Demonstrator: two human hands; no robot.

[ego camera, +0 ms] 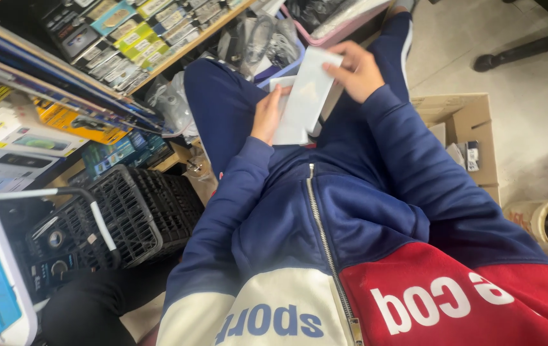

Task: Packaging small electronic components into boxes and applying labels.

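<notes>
We see the right hand point(358, 69) pinching a white box point(306, 96) at its top edge, while the left hand point(267, 114) fingers point(278, 93) rest under its side, above our lap.

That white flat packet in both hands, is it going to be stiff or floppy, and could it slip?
The white packet probably stays fairly stiff: it keeps straight edges while held only at its ends by the left hand and right hand. It looks thin, so likely light. Its smooth pale surface might be a little slippery.
</notes>
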